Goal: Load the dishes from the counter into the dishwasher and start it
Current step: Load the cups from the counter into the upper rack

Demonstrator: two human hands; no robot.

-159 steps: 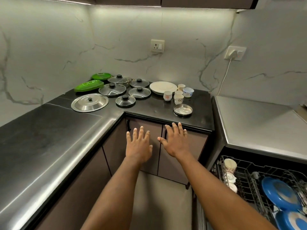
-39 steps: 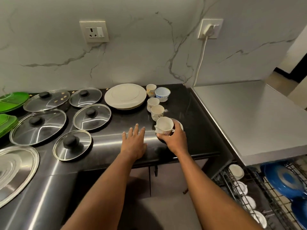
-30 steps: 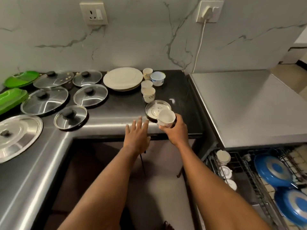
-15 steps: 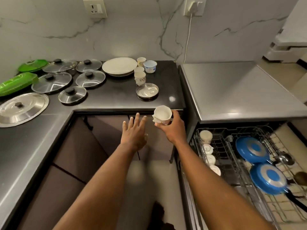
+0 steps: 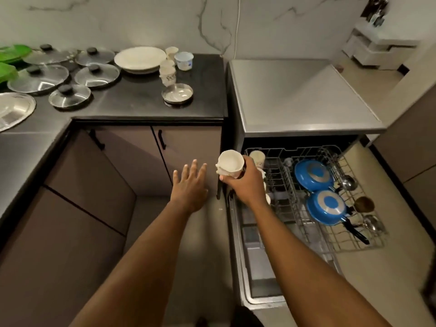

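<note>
My right hand [image 5: 245, 184] grips a white cup [image 5: 230, 163] upright in the air, just left of the pulled-out dishwasher rack [image 5: 354, 241]. My left hand [image 5: 190, 185] hovers flat with fingers spread, holding nothing, in front of the cabinet doors. The rack holds two blue pans [image 5: 315, 174], several white cups [image 5: 257, 158] along its left side and ladles at the right. On the black counter [image 5: 141, 102] stand a small steel plate [image 5: 177, 93], several cups [image 5: 168, 74], a white-and-blue bowl [image 5: 184, 60] and stacked white plates [image 5: 140, 58].
Several glass lids [image 5: 96, 75] and a large steel lid [image 5: 13, 109] lie on the counter's left part, with green trays [image 5: 10, 55] behind. The dishwasher's steel top [image 5: 297, 93] is right of the counter. The open dishwasher door [image 5: 257, 267] juts over the floor below my right arm.
My right hand lifted the white cup off the counter and carried it right and down toward the dishwasher rack. My left hand left the counter edge. My view swung toward the dishwasher.
</note>
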